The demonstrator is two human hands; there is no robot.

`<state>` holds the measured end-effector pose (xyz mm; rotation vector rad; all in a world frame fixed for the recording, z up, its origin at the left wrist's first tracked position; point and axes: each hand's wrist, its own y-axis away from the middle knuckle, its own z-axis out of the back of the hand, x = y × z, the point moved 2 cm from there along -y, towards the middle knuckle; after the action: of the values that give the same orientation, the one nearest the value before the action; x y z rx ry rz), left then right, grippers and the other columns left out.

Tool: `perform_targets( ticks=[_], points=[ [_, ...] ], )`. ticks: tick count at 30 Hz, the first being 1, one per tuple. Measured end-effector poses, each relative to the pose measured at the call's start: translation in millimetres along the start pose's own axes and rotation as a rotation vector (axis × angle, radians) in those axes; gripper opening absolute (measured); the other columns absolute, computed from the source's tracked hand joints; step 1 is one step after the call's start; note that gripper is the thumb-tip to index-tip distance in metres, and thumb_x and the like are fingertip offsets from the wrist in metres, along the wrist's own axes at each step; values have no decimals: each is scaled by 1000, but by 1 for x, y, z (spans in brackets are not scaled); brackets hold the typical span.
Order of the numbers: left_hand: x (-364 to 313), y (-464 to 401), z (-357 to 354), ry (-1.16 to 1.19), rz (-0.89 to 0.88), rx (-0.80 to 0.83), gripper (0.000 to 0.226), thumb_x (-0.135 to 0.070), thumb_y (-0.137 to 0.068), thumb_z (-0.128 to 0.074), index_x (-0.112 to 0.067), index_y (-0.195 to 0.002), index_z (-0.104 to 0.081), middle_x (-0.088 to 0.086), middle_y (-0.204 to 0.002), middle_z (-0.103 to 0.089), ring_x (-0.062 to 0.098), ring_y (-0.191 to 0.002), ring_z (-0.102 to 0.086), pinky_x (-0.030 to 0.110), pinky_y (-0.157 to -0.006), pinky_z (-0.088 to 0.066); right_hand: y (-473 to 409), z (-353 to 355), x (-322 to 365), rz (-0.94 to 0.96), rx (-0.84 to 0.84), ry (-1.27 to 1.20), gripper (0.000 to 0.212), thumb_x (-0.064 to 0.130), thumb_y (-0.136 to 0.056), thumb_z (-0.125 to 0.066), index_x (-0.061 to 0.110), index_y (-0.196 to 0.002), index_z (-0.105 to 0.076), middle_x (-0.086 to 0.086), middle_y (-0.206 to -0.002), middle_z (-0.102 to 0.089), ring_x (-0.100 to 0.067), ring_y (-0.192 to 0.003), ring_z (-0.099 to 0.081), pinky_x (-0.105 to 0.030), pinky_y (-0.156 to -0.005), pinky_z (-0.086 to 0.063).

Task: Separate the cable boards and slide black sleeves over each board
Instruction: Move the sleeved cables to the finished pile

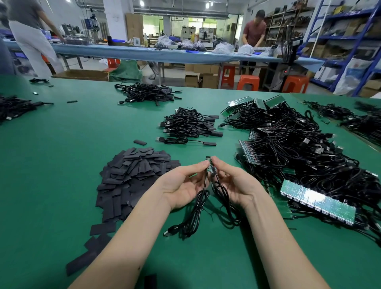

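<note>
Fingertips of left hand (181,185) and right hand (233,183) pinch small green circuit boards (209,167) between them — black cables (198,208) dangle to green table (61,148). Heap of flat black sleeves (134,177) at nine o'clock; tangled board strips (299,165) at three.

A: Room?
B: Workshop hall. Green worktop (61,144) in front; beyond it a long blue-covered table (144,52) runs across.
A: Seating?
B: Orange plastic stools (248,82) on a pale floor (152,71), cardboard boxes (82,74) beside them.
A: Right side?
B: Blue metal shelving (350,37), loaded with boxes.
A: Light?
B: Ceiling lamps (141,2) lit; bright glazed partition (177,25) at the far wall, white pillar (117,18) left of it.
</note>
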<state>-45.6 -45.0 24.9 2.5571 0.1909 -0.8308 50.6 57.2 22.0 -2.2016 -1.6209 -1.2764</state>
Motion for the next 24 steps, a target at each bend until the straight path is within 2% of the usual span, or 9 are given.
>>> perform_targets(
  ticks=[4, 9, 11, 13, 15, 17, 19, 21, 24],
  points=[
    [1, 0, 0, 11, 4, 11, 14, -3, -75, -72, 2, -88, -72, 12, -80, -68, 16, -56, -67, 22, -51, -56, 0, -6, -3, -1, 57, -30, 12, 12, -66, -79, 1, -72, -78, -9, -68, -70, -15, -50, -68, -25, -47, -57],
    [-5, -3, 2, -82, -36, 35, 21, -9, -72, -76, -4, -93, -76, 7, -84, -71, 13, -61, -67, 20, -56, -57, 1, -4, 0, 41, 95, -109, 29, 8, -67, -77, 8, -96, -78, -9, -77, -72, -17, -55, -69, -32, -52, -60],
    [-13, -3, 8, -321, -110, -49, 31, -11, -72, -80, -8, -101, -73, 3, -83, -74, 10, -65, -68, 20, -62, -58, 3, 0, 9, 92, 60, 2, 30, 11, -67, -78, 16, -97, -78, -3, -76, -71, -13, -56, -67, -26, -52, -58],
    [-19, -1, 15, -743, -221, -205, 37, -14, -75, -86, -15, -109, -72, -3, -86, -77, 7, -73, -71, 21, -72, -58, 5, 3, 19, 149, 2, 207, 27, 16, -64, -82, 23, -89, -79, 4, -77, -71, -9, -59, -66, -20, -54, -56],
    [-22, -1, 18, -1184, -437, -386, 37, -26, -78, -86, -24, -112, -71, -11, -97, -76, 5, -89, -70, 22, -87, -53, 6, 6, 27, 200, -51, 374, 33, 19, -61, -85, 22, -93, -76, 5, -78, -70, -8, -60, -64, -18, -55, -53],
    [-21, -2, 12, -1372, -716, -479, 28, -32, -83, -81, -27, -110, -72, -15, -104, -72, 4, -96, -66, 22, -91, -49, 6, 6, 30, 237, -93, 441, 42, 22, -57, -87, 20, -97, -74, 3, -78, -70, -8, -60, -63, -17, -55, -52],
    [-14, -4, 5, -1152, -744, -352, 14, -30, -90, -74, -24, -103, -74, -11, -99, -75, 5, -92, -69, 21, -86, -51, 5, 4, 30, 258, -107, 428, 39, 21, -58, -87, 19, -95, -75, 2, -77, -71, -9, -60, -63, -18, -54, -52],
    [-4, -9, -1, -797, -558, -157, 13, -22, -94, -72, -15, -105, -73, 2, -101, -77, 9, -90, -72, 22, -81, -55, 3, 1, 28, 269, -109, 398, 32, 17, -65, -86, 19, -95, -75, 0, -78, -72, -10, -61, -63, -18, -55, -52],
    [1, -13, 0, -608, -469, -107, 16, -9, -91, -73, -9, -106, -69, 14, -105, -76, 16, -88, -71, 21, -78, -57, 3, -2, 29, 280, -105, 408, 21, 12, -78, -81, 18, -96, -72, 0, -78, -73, -10, -61, -62, -18, -57, -53]
  ],
)
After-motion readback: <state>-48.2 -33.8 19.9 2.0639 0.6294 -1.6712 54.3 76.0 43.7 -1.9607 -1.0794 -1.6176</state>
